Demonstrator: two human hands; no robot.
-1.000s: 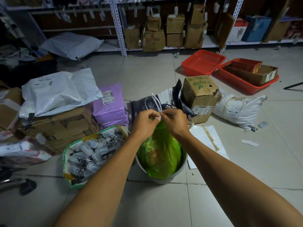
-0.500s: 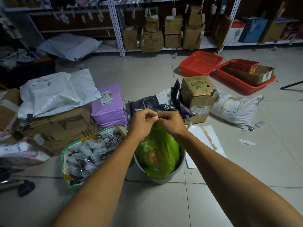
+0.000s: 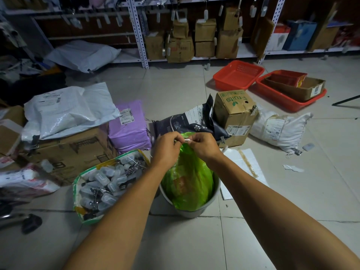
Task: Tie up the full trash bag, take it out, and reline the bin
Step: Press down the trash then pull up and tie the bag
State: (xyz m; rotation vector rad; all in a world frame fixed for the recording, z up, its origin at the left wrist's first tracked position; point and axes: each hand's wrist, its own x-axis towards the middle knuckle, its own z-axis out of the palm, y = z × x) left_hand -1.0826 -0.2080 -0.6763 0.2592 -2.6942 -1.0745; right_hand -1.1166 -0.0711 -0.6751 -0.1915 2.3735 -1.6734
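Hands (image 3: 186,146) pinch white tie at green bag's (image 3: 187,184) upward-pointing neck.

I see a thin, glossy, crinkled green plastic trash bag (image 3: 188,178) in a smooth matt grey plastic bin (image 3: 194,212), on a smooth, faintly shiny tiled floor (image 3: 175,90), with matt brown cardboard boxes (image 3: 235,115) and shiny white plastic mailers (image 3: 66,110) nearby.

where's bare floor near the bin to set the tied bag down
Bare tile lies in front of the grey bin, below both forearms, and further back between the purple parcel and the red basket. It is crowded left of the bin by the clip box, and behind it by the black bag.
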